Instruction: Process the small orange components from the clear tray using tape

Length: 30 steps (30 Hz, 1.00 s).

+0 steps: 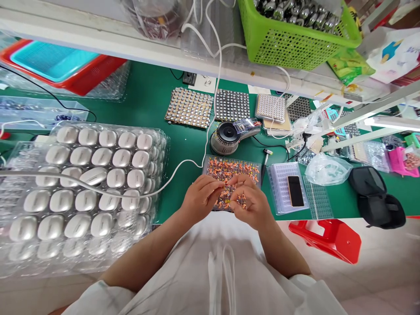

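Both hands are close together over a clear tray of small orange parts (215, 164) at the front edge of the bench. My left hand (201, 197) is closed, thumb and fingertips pinched over the tray's middle. What sits in that pinch is too small to name. Facing it, my right hand (250, 202) curls with thumb and forefinger together above the tray's right half. A small orange piece may be between the hands, but the fingers hide most of it. Behind the tray stands a round grey device with a black top (226, 136).
Stacked clear trays of silver oval cases (93, 179) fill the left side. To the right lie a small hammer (266, 158), white trays (278, 186) with a phone (295, 191), and a black case (374, 197). A green basket (295, 48) rests on the shelf overhead. A white cable (183, 162) crosses the bench.
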Available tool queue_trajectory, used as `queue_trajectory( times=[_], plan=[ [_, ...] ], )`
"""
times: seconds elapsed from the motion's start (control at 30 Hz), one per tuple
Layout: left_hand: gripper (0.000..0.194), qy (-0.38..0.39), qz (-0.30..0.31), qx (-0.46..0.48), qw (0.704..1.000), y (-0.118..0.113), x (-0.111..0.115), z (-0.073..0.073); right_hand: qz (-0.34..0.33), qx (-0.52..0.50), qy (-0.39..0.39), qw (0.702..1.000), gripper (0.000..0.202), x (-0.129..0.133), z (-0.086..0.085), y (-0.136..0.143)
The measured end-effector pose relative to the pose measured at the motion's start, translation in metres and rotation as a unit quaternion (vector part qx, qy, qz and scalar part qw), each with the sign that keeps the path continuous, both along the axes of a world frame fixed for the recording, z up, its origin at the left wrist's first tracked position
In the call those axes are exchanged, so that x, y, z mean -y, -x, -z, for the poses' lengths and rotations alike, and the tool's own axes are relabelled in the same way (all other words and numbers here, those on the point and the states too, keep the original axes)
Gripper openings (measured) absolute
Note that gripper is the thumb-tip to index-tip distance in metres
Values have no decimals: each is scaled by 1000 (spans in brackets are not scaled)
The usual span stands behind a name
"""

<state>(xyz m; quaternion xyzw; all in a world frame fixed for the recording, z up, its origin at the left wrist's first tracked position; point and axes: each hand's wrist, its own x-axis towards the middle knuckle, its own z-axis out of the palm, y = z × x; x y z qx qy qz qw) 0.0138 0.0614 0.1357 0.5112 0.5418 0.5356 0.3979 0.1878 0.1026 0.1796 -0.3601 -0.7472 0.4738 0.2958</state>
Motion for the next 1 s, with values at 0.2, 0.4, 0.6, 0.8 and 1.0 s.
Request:
queue_trajectory(
  times=[0.2,0.4,0.6,0.8,1.0],
  plan=[
    [15,94,-7,168,981,-2,1,-4,57,-83,91,991,20,-10,3,-4],
    [18,176,24,366,913,-7,1,3,-6,-149,182,972,64,-11,20,3],
    [17,179,18,391,903,-10,-2,2,66,-129,102,984,49,-1,29,9],
    [18,194,10,367,910,-8,-2,0,96,-29,-120,988,54,0,25,7],
    [17,207,6,358,911,-7,-3,0,63,33,-281,957,62,-3,24,5]
  ],
)
